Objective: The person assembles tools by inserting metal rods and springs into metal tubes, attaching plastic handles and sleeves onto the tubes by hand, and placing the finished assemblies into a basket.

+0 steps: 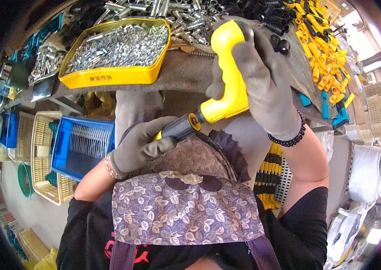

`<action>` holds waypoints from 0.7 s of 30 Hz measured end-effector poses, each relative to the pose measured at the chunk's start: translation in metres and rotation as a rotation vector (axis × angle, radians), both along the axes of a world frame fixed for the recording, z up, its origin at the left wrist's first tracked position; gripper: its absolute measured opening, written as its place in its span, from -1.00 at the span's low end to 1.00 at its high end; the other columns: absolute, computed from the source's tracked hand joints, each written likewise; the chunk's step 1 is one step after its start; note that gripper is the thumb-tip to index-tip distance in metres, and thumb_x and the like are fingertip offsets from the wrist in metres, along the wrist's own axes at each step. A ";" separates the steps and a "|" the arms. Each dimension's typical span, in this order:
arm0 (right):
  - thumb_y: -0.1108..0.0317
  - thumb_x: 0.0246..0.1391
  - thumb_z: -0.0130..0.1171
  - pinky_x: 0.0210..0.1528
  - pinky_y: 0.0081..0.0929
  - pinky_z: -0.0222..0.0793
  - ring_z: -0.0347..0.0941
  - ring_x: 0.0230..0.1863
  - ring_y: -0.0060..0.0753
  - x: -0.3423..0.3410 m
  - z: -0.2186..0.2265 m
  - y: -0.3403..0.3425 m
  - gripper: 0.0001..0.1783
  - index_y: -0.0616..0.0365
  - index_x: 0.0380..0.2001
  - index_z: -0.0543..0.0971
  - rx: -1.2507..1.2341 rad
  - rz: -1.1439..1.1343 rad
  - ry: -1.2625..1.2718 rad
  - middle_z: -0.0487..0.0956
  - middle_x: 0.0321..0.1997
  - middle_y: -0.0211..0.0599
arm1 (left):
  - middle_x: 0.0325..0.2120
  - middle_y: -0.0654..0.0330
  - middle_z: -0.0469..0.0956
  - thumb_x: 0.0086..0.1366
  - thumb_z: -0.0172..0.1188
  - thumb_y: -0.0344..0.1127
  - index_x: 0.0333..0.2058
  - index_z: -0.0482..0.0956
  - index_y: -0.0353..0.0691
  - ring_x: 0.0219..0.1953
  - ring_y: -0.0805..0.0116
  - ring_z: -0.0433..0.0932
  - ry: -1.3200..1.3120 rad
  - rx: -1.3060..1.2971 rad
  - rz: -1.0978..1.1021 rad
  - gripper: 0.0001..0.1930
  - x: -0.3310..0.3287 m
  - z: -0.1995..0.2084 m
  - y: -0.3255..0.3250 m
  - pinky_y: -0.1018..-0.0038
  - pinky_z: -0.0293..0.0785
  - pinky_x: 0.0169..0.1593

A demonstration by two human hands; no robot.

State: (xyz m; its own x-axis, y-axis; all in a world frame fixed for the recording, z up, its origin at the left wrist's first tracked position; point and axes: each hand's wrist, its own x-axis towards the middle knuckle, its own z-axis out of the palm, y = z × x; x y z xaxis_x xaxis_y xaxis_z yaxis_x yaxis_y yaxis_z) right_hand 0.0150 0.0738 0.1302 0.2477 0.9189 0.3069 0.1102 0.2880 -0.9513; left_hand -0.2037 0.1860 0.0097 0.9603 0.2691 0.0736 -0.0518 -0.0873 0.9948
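My right hand (262, 85), in a grey glove, grips the handle of a yellow pistol-shaped power tool (230, 76) held below the table edge, its nose pointing down-left. My left hand (143, 144), also gloved, is closed around a small black and yellow part (179, 128) pressed against the tool's nose. Both hands hover over my lap, above a leaf-patterned apron (186, 211).
A yellow tray (109, 76) of small silver metal pieces sits on the table (186, 72). Metal tubes and black caps lie at the back, yellow and blue handles (323, 58) at right. A blue crate (80, 144) and beige baskets (42, 157) stand on the floor at left.
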 end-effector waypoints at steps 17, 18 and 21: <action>0.33 -0.01 0.38 -0.08 -0.41 0.49 0.59 -0.05 -0.25 0.023 -0.013 -0.045 -0.30 0.19 0.20 0.35 -0.647 0.270 -0.299 0.59 0.01 -0.17 | -0.30 0.28 0.52 0.36 0.17 -0.16 0.10 0.43 -0.29 -0.27 0.67 0.39 0.119 -0.506 -0.279 -0.56 -0.022 -0.004 0.013 0.66 0.38 -0.26; 0.18 0.04 0.35 -0.12 -0.43 0.49 0.62 -0.12 -0.23 0.016 -0.019 -0.045 -0.16 0.24 0.29 0.19 -0.422 0.204 -0.338 0.60 -0.02 -0.15 | -0.30 0.28 0.52 0.36 0.17 -0.16 0.10 0.43 -0.29 -0.27 0.67 0.39 0.115 -0.506 -0.278 -0.56 -0.022 -0.004 0.009 0.66 0.38 -0.26; 0.25 0.10 0.30 -0.11 -0.51 0.48 0.55 -0.20 -0.45 0.005 -0.032 -0.043 -0.33 0.31 0.18 0.26 -0.081 -0.063 -0.693 0.57 -0.12 -0.23 | -0.29 0.29 0.52 0.34 0.20 -0.17 0.10 0.42 -0.32 -0.26 0.56 0.40 -0.029 0.064 0.039 -0.54 -0.014 0.014 0.004 0.54 0.41 -0.14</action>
State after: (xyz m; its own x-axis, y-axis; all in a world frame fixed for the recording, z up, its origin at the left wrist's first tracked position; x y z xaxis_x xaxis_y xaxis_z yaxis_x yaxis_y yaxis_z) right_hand 0.0199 0.0313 0.0979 0.0735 0.9359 0.3446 0.7133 0.1921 -0.6740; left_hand -0.2175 0.1897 0.0234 0.9463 0.3004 0.1197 -0.0759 -0.1536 0.9852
